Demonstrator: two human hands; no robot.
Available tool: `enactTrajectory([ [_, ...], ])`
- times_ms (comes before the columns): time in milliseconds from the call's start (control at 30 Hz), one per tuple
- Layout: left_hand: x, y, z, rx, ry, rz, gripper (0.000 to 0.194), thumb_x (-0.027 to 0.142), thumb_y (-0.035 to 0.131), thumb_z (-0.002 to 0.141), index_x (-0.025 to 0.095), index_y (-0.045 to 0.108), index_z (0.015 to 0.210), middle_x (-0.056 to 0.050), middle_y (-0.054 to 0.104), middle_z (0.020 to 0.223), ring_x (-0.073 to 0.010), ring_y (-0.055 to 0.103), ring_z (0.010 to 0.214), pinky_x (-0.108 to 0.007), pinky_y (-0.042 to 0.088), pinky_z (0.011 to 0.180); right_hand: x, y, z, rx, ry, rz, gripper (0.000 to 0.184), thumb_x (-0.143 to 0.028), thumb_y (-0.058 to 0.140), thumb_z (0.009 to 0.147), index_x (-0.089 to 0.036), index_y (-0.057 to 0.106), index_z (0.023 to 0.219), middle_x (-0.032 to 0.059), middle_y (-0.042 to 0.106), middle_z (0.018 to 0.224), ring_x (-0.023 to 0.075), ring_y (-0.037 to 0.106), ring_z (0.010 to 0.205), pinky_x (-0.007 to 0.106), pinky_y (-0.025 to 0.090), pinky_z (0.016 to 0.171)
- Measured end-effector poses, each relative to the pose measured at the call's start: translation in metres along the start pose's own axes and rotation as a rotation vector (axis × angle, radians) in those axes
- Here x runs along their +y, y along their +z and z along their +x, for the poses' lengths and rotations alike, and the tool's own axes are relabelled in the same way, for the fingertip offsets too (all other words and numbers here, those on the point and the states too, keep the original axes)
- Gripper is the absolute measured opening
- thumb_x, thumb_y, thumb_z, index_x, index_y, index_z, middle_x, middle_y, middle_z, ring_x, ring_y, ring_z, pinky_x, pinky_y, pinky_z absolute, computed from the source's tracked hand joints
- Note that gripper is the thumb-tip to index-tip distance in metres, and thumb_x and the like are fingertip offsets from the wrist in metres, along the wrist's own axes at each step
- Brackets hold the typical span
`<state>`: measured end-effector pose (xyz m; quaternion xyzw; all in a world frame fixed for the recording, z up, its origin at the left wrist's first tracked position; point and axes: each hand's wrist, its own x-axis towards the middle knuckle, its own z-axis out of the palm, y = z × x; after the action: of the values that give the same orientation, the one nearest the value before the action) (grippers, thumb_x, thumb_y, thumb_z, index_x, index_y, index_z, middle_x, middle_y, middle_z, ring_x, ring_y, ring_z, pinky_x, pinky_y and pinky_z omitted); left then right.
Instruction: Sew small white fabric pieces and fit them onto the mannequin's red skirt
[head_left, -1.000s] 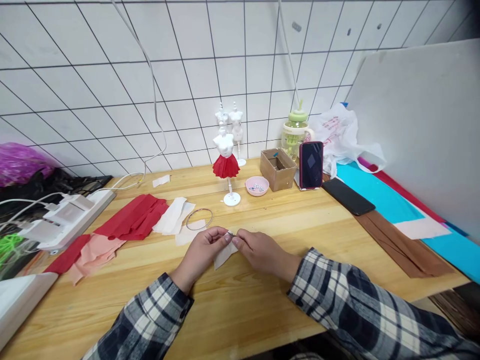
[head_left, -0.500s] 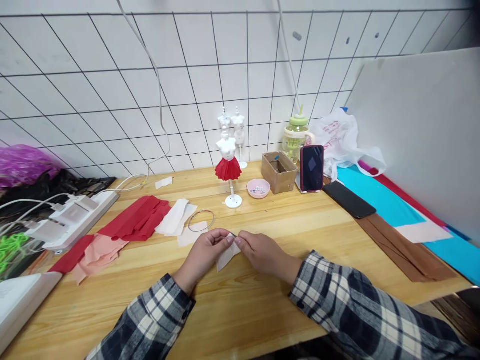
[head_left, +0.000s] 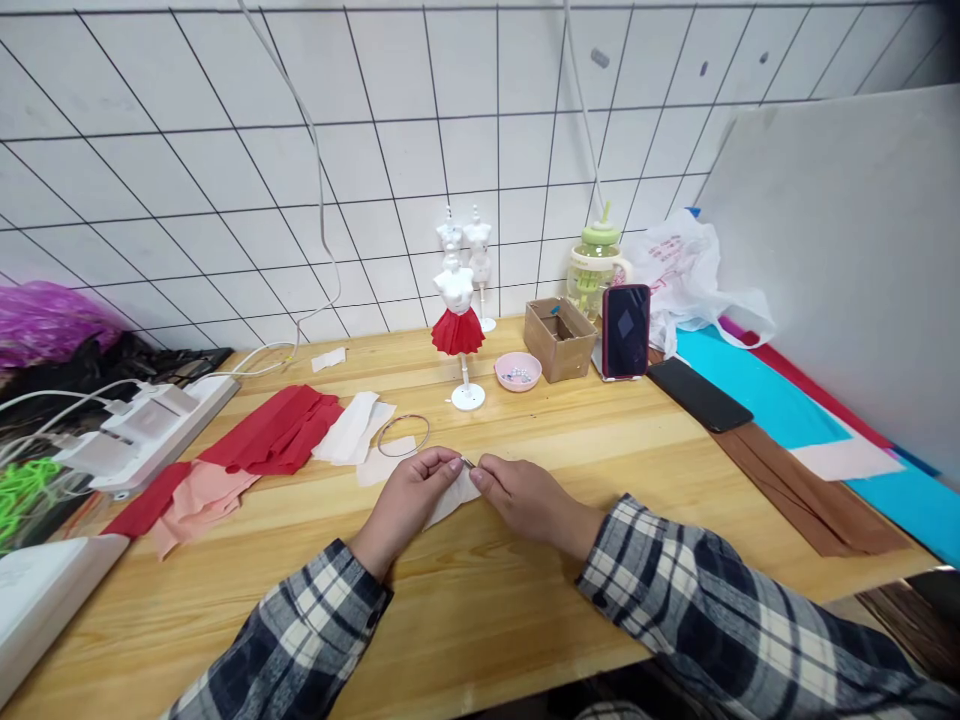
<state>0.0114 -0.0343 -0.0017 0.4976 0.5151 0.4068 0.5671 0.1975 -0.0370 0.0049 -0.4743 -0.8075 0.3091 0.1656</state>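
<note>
My left hand (head_left: 409,495) is closed, thumb and fingers pinching a small white piece of crepe paper (head_left: 453,499) that hangs below the fingertips. Close against it, my right hand (head_left: 531,500) is also closed, pinching the paper's upper right edge. A small, thin, dark metallic thing (head_left: 468,463) shows between the two sets of fingertips; what it is I cannot make out. Just beyond my left hand, a thin wire ring (head_left: 426,432) lies partly over another white paper piece (head_left: 375,470). Behind my hands stands a small white dress form (head_left: 454,288) wearing a red pleated skirt (head_left: 458,333).
To the left lie red crepe paper (head_left: 274,430), pink paper (head_left: 202,500) and a power strip (head_left: 161,440). A pink dish of beads (head_left: 517,373), a cardboard box (head_left: 562,345), a propped phone (head_left: 625,330) and a bottle (head_left: 592,275) stand behind. Brown paper (head_left: 810,495) lies right.
Both hands stay together at nearly the same place. The paper piece between them has tilted, and more of the metallic thing shows than half a second ago. The view has shifted slightly.
</note>
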Motion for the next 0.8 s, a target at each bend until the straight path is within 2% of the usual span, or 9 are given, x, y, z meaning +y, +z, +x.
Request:
enactTrajectory([
  [333,0.005,0.0026,-0.002,0.01,0.012,0.079,0.033,0.048,0.075,0.07,0.017,0.068,0.078,-0.002,0.066,0.073,-0.0157,0.056,0.067,-0.026,0.044,0.066,-0.0012,0.0006,0.0007,0.003,-0.024,0.003,0.035,-0.042,0.028,0.102,-0.021,0.053,0.09,0.0028,0.063,0.08,0.0156,0.055,0.073,0.027,0.029,0.064],
  [800,0.0045,0.003,-0.0033,0.024,0.008,0.024,0.03,0.046,0.074,0.072,0.017,0.067,0.08,-0.001,0.067,0.074,-0.0144,0.057,0.066,-0.025,0.043,0.064,-0.0006,0.002,-0.0013,-0.002,-0.007,0.043,0.035,-0.045,0.027,0.102,-0.021,0.049,0.09,0.0029,0.063,0.082,0.0163,0.056,0.076,0.026,0.03,0.065],
])
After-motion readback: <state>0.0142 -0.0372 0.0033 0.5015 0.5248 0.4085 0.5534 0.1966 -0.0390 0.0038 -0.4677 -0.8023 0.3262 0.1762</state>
